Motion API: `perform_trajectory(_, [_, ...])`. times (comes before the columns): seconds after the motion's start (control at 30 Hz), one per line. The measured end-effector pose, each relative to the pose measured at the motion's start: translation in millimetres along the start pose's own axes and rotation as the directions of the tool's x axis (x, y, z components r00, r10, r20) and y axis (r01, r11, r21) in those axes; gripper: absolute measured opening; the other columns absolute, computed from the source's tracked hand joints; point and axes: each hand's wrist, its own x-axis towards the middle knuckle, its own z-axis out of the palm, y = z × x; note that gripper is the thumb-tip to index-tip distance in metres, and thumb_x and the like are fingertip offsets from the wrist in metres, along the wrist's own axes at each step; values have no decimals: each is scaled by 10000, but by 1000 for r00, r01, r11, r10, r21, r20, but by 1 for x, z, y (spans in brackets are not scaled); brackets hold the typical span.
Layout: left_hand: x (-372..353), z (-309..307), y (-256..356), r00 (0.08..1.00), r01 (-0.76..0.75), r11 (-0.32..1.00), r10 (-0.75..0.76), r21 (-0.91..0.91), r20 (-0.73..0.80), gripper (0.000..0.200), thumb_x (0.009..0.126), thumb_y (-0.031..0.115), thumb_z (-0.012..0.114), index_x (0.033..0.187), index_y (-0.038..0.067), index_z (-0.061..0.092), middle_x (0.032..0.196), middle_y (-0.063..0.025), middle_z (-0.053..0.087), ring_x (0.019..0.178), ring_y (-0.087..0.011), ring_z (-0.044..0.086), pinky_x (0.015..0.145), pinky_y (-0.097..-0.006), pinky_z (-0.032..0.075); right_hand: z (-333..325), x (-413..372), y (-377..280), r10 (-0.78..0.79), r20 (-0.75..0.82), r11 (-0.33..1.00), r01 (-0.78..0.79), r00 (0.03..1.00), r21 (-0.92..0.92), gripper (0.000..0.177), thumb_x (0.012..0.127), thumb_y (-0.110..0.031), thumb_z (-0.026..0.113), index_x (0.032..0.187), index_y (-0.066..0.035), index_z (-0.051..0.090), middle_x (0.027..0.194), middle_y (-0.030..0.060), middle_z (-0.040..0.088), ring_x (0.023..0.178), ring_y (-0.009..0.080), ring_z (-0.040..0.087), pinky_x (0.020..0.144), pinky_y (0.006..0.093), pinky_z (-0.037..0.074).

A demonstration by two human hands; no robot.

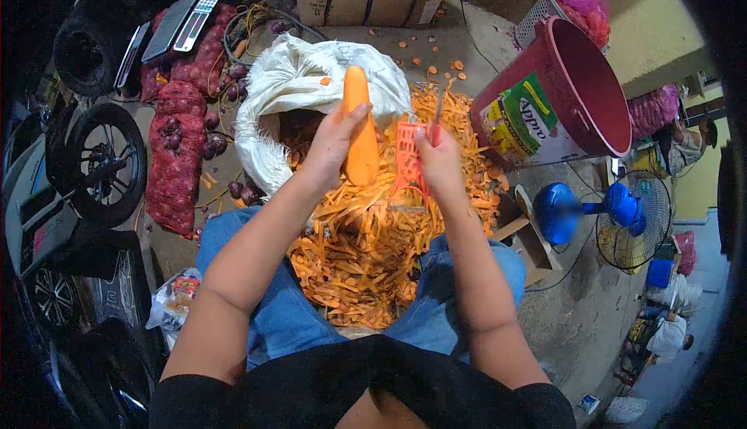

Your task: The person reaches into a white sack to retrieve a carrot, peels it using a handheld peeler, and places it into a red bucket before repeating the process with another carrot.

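My left hand (336, 141) is wrapped round a large peeled carrot (361, 153), held upright at a slight tilt above a heap of orange peelings (350, 266). My right hand (442, 163) is closed on a thin-bladed tool with a red handle (436, 132), its blade pointing up; blur hides whether it is a knife or a peeler. Beside that hand, on its left, stands a red perforated plastic piece (408, 153) among the peelings. A white woven sack (261, 145) lies open behind my left hand, with carrot peelings around its mouth.
At the right stands a tilted red bucket (510, 63), with a fan (634, 223) in front of it. Red net sacks of onions (173, 164) and a scale (180, 28) are at the left, near a motorcycle wheel (101, 166). Cardboard bales (369, 1) line the back.
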Motion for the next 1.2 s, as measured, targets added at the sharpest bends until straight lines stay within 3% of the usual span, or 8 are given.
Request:
perform_trajectory(0.2, [4, -4, 5, 882, -466, 860, 469, 211, 36, 325, 740, 199, 560, 967, 18, 415, 787, -23, 492, 717, -97, 488, 653, -237, 398, 18, -10, 30, 6, 60, 939, 15, 998, -344, 205, 747, -205, 510, 735, -3, 476, 561, 148, 473, 492, 244, 455, 498, 337, 367])
perform_trajectory(0.4, [0, -5, 9, 804, -454, 537, 591, 711, 66, 335, 615, 175, 640, 857, 4, 483, 691, -97, 540, 637, -158, 533, 588, -271, 413, 21, -14, 11, -83, 52, 889, 98, 995, -447, 179, 724, -193, 514, 787, -30, 475, 645, 190, 519, 620, 353, 505, 541, 413, 376])
perform_trajectory(0.8, [-14, 2, 22, 868, -484, 314, 293, 817, 401, 266, 530, 112, 602, 755, 5, 508, 635, -121, 524, 571, -208, 516, 561, -269, 401, -3, -10, -22, -327, 271, 570, 418, 905, -707, 176, 618, -106, 530, 771, -42, 469, 602, 198, 512, 598, 352, 510, 513, 425, 385])
perform_trajectory(0.93, [-26, 3, 24, 697, -717, 238, 232, 656, 678, 236, 521, 96, 587, 726, 13, 503, 606, -119, 500, 556, -198, 506, 549, -258, 397, -12, 17, 21, -301, 150, 774, 333, 942, -539, 141, 653, -126, 533, 735, -14, 506, 586, 186, 519, 568, 326, 526, 489, 397, 388])
perform_trajectory(1.0, [-40, 9, 24, 706, -688, 357, 127, 632, 696, 187, 550, 89, 586, 696, 26, 489, 646, -76, 512, 569, -142, 496, 543, -256, 399, -21, 28, 27, 147, 99, 864, -79, 984, -497, 168, 689, -158, 528, 719, 7, 539, 605, 159, 543, 546, 258, 541, 489, 368, 391])
perform_trajectory(1.07, [-39, 3, 10, 875, -459, 722, 267, 517, 404, 177, 600, 90, 588, 729, 47, 474, 709, -30, 503, 629, -111, 480, 584, -253, 399, -11, 21, 35, 166, 173, 887, -70, 971, -456, 191, 709, -180, 524, 731, 7, 556, 596, 127, 549, 528, 194, 533, 496, 340, 404])
perform_trajectory(1.13, [-29, 3, 5, 879, -438, 872, 365, 220, 306, 189, 685, 107, 568, 811, 50, 439, 773, -26, 477, 748, -123, 459, 706, -260, 362, 19, 12, 45, 290, 132, 772, -150, 948, -618, 180, 743, -149, 475, 839, -19, 555, 722, 103, 567, 599, 162, 538, 553, 302, 427])
perform_trajectory(1.2, [-17, 0, -1, 852, -468, 882, 468, -59, 235, 221, 722, 130, 571, 893, 41, 463, 834, -9, 502, 780, -93, 477, 720, -235, 384, 38, -13, 47, 78, 341, 969, -151, 937, 193, 195, 771, -169, 471, 916, -47, 519, 791, 29, 538, 603, 102, 484, 530, 236, 404])
